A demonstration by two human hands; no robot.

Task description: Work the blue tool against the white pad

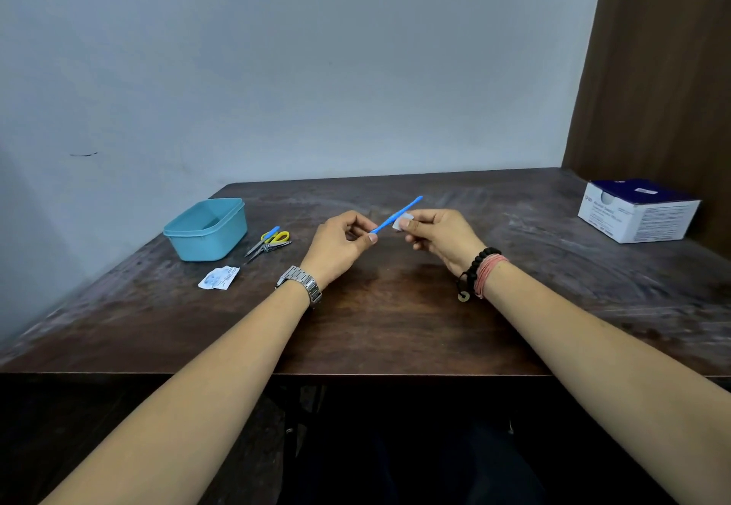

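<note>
Above the middle of the dark wooden table (375, 326), my left hand (340, 243) pinches the near end of a thin blue stick-like tool (397, 213). The tool slants up and to the right. My right hand (439, 233) pinches a small white folded pad (401, 222) against the middle of the tool's shaft. A metal watch is on my left wrist. Bead and thread bracelets are on my right wrist.
A light blue plastic tub (205, 229) stands at the left. Beside it lie yellow-handled scissors (273, 239) with small metal tools, and a torn white wrapper (219, 278). A white and blue carton (637, 209) sits at the far right by a brown panel.
</note>
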